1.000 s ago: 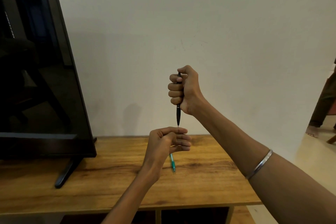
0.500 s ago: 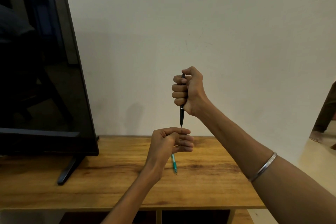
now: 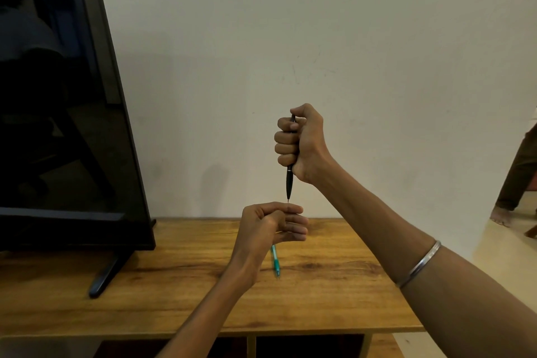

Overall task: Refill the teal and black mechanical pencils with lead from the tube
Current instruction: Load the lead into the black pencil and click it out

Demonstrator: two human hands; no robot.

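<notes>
The black pencil (image 3: 289, 183) is gripped upright in the closed fist of the right hand (image 3: 299, 141), tip down, just above the left hand (image 3: 273, 225), whose fingers are curled shut at the tip, on what cannot be told; compared with a second ago the pose is hardly altered, so lead is probably being fed in at the tip, though none can be made out. The teal pencil (image 3: 275, 263) is left lying on the wooden table (image 3: 334, 293), no tube is seen, and a dark screen (image 3: 64, 102) and a pale wall (image 3: 319, 38) are set behind
</notes>
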